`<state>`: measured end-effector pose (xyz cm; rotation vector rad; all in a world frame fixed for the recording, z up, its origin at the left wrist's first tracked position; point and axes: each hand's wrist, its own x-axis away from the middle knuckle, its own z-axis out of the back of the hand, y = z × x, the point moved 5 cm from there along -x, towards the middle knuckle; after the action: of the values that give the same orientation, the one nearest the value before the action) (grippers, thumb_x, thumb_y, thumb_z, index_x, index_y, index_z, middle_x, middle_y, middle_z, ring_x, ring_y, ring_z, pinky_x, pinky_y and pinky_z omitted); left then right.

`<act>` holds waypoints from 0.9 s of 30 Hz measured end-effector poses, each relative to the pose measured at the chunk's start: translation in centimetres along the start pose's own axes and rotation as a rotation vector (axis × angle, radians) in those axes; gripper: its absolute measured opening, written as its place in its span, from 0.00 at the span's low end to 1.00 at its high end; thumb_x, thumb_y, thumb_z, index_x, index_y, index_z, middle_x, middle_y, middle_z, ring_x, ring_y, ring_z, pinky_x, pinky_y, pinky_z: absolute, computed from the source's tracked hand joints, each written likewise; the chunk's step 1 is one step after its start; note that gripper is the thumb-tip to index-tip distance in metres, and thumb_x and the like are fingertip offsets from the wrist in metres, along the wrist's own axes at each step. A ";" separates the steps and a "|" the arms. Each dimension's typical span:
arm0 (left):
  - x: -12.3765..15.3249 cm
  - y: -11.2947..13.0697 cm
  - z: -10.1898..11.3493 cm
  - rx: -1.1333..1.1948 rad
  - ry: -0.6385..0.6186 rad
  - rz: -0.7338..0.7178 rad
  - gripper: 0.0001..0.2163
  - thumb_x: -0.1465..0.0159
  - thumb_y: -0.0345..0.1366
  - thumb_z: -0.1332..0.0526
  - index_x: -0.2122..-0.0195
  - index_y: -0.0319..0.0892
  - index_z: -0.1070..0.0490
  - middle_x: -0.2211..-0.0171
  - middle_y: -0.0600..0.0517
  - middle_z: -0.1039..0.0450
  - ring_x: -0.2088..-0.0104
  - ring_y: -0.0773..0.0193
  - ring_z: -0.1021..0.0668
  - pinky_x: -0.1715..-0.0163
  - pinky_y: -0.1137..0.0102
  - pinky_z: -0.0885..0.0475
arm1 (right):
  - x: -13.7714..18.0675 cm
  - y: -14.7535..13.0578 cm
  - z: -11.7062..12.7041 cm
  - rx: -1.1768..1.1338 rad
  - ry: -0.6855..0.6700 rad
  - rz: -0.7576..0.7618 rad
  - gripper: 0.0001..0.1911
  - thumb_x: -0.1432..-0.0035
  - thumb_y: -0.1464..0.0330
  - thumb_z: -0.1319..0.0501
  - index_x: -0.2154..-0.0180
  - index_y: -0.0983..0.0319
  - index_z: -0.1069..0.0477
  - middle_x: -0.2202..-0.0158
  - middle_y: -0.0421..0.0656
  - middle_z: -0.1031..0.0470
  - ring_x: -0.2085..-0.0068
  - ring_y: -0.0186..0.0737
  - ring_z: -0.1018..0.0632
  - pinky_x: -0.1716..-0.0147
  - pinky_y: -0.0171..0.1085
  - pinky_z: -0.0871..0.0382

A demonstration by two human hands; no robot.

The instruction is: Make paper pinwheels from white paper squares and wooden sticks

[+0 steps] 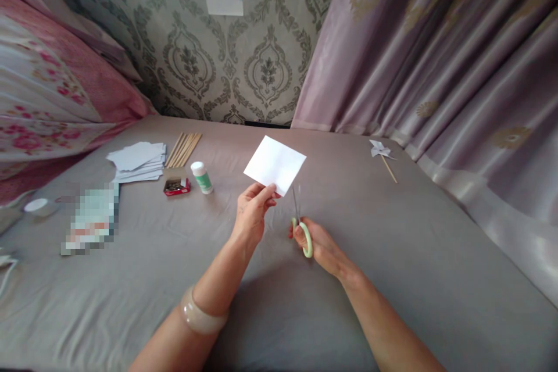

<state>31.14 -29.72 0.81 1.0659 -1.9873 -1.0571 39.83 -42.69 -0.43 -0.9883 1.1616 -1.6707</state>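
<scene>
Between thumb and fingers, my left hand (254,208) pinches a square of white paper (275,163) by its lower corner, raised above the bed. My right hand (320,245) grips a pair of scissors (307,239) with pale green handles, fingers through the loops. The thin blades point up, slightly parted, just right of the paper's lower corner; they look apart from it. A pale bangle circles my left forearm.
On the grey sheet (392,279) at left lie a stack of white paper (138,163), several wooden sticks (183,150), a red box (176,186) of small items and a white-green bottle (201,178). A paper pinwheel (382,151) lies far right. Curtains (436,70) hang behind.
</scene>
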 end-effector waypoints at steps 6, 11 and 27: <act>0.5 -0.3 -0.4 -0.036 -0.018 0.031 0.09 0.55 0.36 0.31 0.76 0.37 0.27 0.79 0.52 0.27 0.78 0.73 0.29 0.76 0.78 0.35 | 0.3 0.4 -0.6 0.036 -0.045 -0.035 0.30 0.51 0.40 0.44 0.71 0.62 0.35 0.80 0.36 0.40 0.77 0.30 0.41 0.79 0.33 0.48; 0.6 -0.5 -0.5 -0.046 -0.028 0.058 0.10 0.55 0.36 0.31 0.74 0.36 0.26 0.78 0.52 0.27 0.76 0.70 0.27 0.76 0.77 0.33 | 0.3 0.8 -0.8 -0.005 -0.042 -0.046 0.28 0.52 0.42 0.42 0.72 0.62 0.36 0.78 0.36 0.38 0.76 0.31 0.39 0.78 0.33 0.46; 0.8 -0.6 -0.7 -0.116 -0.050 0.001 0.08 0.52 0.36 0.32 0.73 0.37 0.26 0.77 0.52 0.26 0.76 0.69 0.26 0.75 0.75 0.33 | 0.1 1.2 -0.6 -0.048 -0.020 -0.107 0.28 0.55 0.43 0.39 0.73 0.63 0.36 0.77 0.37 0.37 0.74 0.32 0.35 0.73 0.35 0.40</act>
<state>31.58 -30.91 0.74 0.9858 -1.9392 -1.1945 39.51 -42.88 -1.67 -1.1122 1.1585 -1.7194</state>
